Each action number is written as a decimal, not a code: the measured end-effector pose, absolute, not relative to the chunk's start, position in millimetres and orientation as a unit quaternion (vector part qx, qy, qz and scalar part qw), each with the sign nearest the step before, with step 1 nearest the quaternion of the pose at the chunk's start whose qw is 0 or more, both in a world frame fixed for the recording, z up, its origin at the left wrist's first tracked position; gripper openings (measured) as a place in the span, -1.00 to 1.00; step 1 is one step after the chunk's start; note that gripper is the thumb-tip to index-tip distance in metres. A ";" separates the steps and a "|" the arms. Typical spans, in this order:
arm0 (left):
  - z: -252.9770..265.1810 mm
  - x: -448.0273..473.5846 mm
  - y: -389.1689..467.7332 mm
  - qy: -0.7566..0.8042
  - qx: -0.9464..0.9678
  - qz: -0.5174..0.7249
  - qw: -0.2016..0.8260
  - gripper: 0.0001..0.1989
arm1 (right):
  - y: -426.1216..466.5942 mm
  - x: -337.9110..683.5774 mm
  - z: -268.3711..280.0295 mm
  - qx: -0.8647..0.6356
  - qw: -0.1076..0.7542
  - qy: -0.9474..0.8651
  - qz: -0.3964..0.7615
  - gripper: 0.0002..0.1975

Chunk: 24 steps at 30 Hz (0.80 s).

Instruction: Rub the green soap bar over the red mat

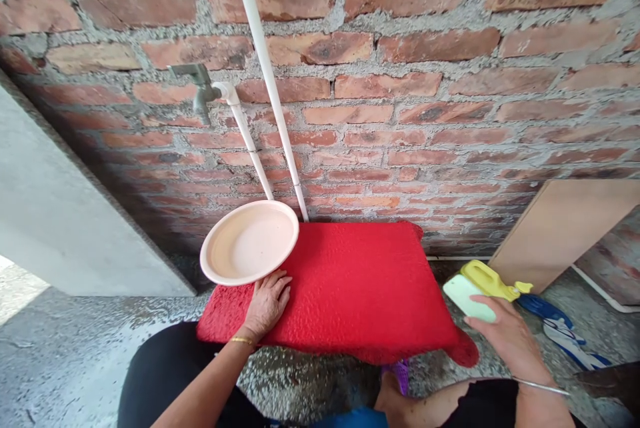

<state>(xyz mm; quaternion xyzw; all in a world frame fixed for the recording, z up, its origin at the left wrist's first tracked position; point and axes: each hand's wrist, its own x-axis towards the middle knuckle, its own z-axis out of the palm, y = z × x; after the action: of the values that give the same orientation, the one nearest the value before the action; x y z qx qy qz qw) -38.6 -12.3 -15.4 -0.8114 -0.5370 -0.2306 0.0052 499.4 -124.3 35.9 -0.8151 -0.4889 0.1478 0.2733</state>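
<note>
A wet-looking red mat (360, 288) lies spread over a low support that it hides. My left hand (267, 308) rests on its left part, palm down with fingers stretched out, right by the rim of a pale pink basin (250, 241). The basin stands on the mat's back left corner; whether my hand touches it I cannot tell. Off the mat's right side, my right hand (505, 328) grips a mint-green block that looks like a scrub brush (467, 298); no bristles show. Just behind it is a yellow jug with a handle (487, 278).
A brick wall (390, 108) rises behind, with a tap (200, 91) and white pipes (270, 81). At left leans a grey slab (75, 195); at right, a brown board (565, 228). Blue and white slippers (565, 335) lie on the wet floor (90, 355).
</note>
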 end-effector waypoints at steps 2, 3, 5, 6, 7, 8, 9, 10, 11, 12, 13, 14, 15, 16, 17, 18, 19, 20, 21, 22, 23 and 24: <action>-16.1 -39.0 -12.0 -0.536 -0.812 -0.230 0.005 -0.73 | -118.7 490.1 38.4 -0.818 0.312 -0.471 0.110 -0.54; -16.4 -39.0 -11.9 -0.536 -0.812 -0.230 0.006 -0.73 | -114.8 479.5 39.3 -0.805 0.327 -0.481 0.115 -0.55; -16.7 -38.8 -12.0 -0.538 -0.811 -0.230 0.006 -0.73 | -105.5 450.0 39.5 -0.765 0.335 -0.529 0.148 -0.58; -16.7 -38.5 -12.1 -0.538 -0.811 -0.230 0.005 -0.73 | -100.6 433.9 38.8 -0.745 0.327 -0.559 0.162 -0.60; -16.7 -38.3 -12.2 -0.538 -0.811 -0.229 0.005 -0.73 | -95.8 418.9 37.7 -0.727 0.313 -0.587 0.171 -0.62; -16.6 -38.2 -12.4 -0.538 -0.811 -0.229 0.006 -0.73 | -91.5 406.6 36.4 -0.712 0.296 -0.612 0.177 -0.64; -16.5 -38.1 -12.6 -0.538 -0.812 -0.228 0.008 -0.73 | -88.0 398.0 35.2 -0.702 0.277 -0.631 0.180 -0.64; -16.5 -38.1 -12.7 -0.537 -0.812 -0.229 0.010 -0.73 | -85.5 394.0 34.1 -0.697 0.258 -0.644 0.180 -0.64; -16.6 -38.1 -12.9 -0.537 -0.812 -0.229 0.011 -0.73 | -84.1 394.5 33.2 -0.701 0.241 -0.648 0.173 -0.64; -16.7 -38.2 -13.0 -0.536 -0.812 -0.230 0.012 -0.73 | -83.7 399.0 32.6 -0.714 0.228 -0.643 0.157 -0.64; -16.8 -38.2 -13.1 -0.536 -0.812 -0.230 0.012 -0.73 | -83.9 406.3 32.2 -0.736 0.219 -0.627 0.132 -0.64; -16.9 -38.2 -13.1 -0.535 -0.813 -0.229 0.012 -0.73 | -84.6 415.1 32.2 -0.763 0.214 -0.602 0.103 -0.64; -17.0 -38.1 -13.2 -0.535 -0.813 -0.229 0.011 -0.73 | -85.2 423.5 32.5 -0.788 0.213 -0.572 0.075 -0.64; -17.1 -38.0 -13.2 -0.534 -0.814 -0.229 0.010 -0.73 | -85.3 429.9 33.1 -0.808 0.217 -0.546 0.054 -0.62; -16.9 -37.7 -13.3 -0.534 -0.813 -0.230 0.010 -0.73 | -84.7 432.8 33.8 -0.819 0.224 -0.527 0.045 -0.61; -16.6 -37.4 -13.4 -0.534 -0.813 -0.232 0.010 -0.73 | -83.3 431.1 34.5 -0.820 0.236 -0.520 0.046 -0.59; -16.2 -36.9 -13.5 -0.533 -0.813 -0.233 0.010 -0.73 | -81.2 424.4 35.1 -0.809 0.249 -0.529 0.056 -0.59; -15.6 -36.4 -13.7 -0.534 -0.813 -0.233 0.010 -0.74 | -78.7 412.7 35.4 -0.790 0.263 -0.549 0.071 -0.59; -15.0 -35.9 -13.9 -0.535 -0.813 -0.232 0.011 -0.74 | -76.2 396.4 35.5 -0.765 0.274 -0.576 0.086 -0.60; -14.3 -35.4 -14.1 -0.536 -0.812 -0.230 0.011 -0.74 | -74.0 376.6 35.2 -0.737 0.281 -0.606 0.101 -0.62; -13.8 -34.9 -14.3 -0.537 -0.812 -0.228 0.012 -0.75 | -72.7 354.5 34.8 -0.710 0.281 -0.636 0.113 -0.65; -13.4 -34.6 -14.5 -0.538 -0.812 -0.226 0.013 -0.75 | -72.2 331.6 34.2 -0.684 0.275 -0.664 0.123 -0.67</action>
<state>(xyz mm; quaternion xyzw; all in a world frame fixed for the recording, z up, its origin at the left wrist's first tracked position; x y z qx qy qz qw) -34.6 -14.5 -13.4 -0.8118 -0.5381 -0.2265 0.0127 331.6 -72.2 34.2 -0.6840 -0.6644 0.1226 0.2751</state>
